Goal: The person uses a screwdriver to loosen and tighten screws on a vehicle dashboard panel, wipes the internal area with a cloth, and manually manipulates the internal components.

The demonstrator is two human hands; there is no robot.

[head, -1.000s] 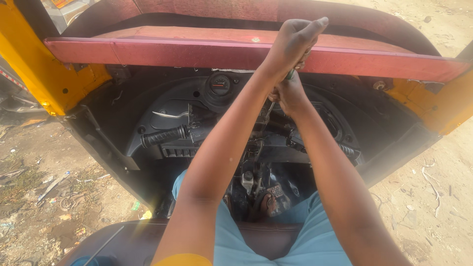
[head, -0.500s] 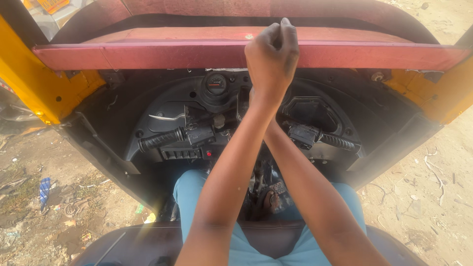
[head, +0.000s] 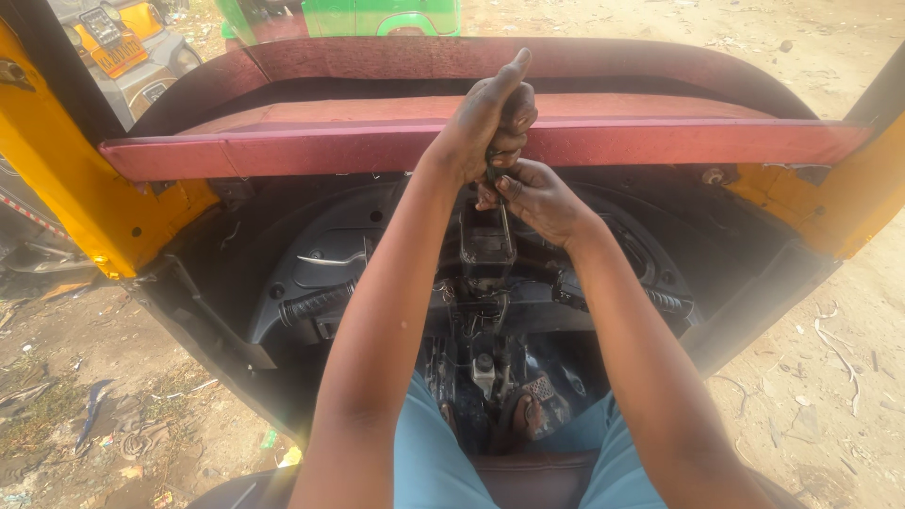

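Note:
My left hand is closed round the top of a thin dark tool, thumb pointing up, in front of the red padded dashboard ledge. Just below it, my right hand pinches the tool's shaft with its fingertips. The shaft runs down to a dark box-shaped part at the middle of the black handlebar. The tool's tip is hidden behind that part.
Yellow body pillars stand at the left and right. A black cowl lies under the ledge, with cables and pedals below. Littered dirt ground lies on both sides. Other vehicles are parked ahead.
Both hands have shifted slightly left and lower in view. My right hand, tucked under the left before, now shows clearly below it on the shaft.

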